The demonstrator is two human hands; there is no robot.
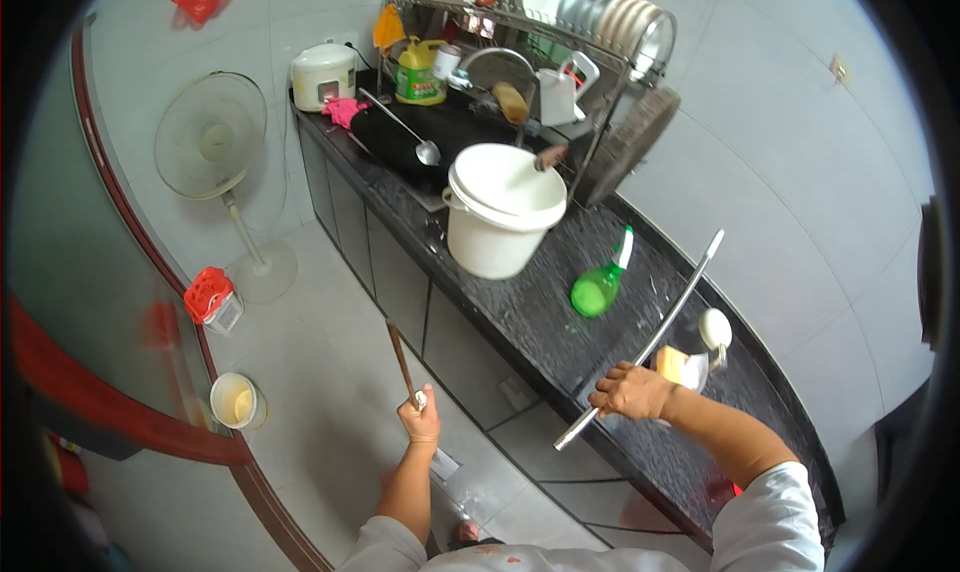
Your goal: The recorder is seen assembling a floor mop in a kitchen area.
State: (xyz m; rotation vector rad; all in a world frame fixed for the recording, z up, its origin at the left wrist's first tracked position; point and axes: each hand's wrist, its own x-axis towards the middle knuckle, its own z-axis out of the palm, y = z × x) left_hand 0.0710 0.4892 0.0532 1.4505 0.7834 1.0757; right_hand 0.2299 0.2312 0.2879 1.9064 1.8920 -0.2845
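Note:
My left hand is closed around a thin brown stick, held up over the floor in front of the cabinets. Something small and whitish shows at its thumb; I cannot make out what. My right hand grips a long silver metal tube near its lower end. The tube slants over the counter, its lower end past the front edge. Close to my right hand lie a yellow sponge-like block and a white round-headed item. A green spray bottle stands beyond the tube.
On the black counter a white bucket stands by the sink area, where a ladle rests. A dish rack rises behind. Along the left are a standing fan, a red-rimmed basket and a small white tub.

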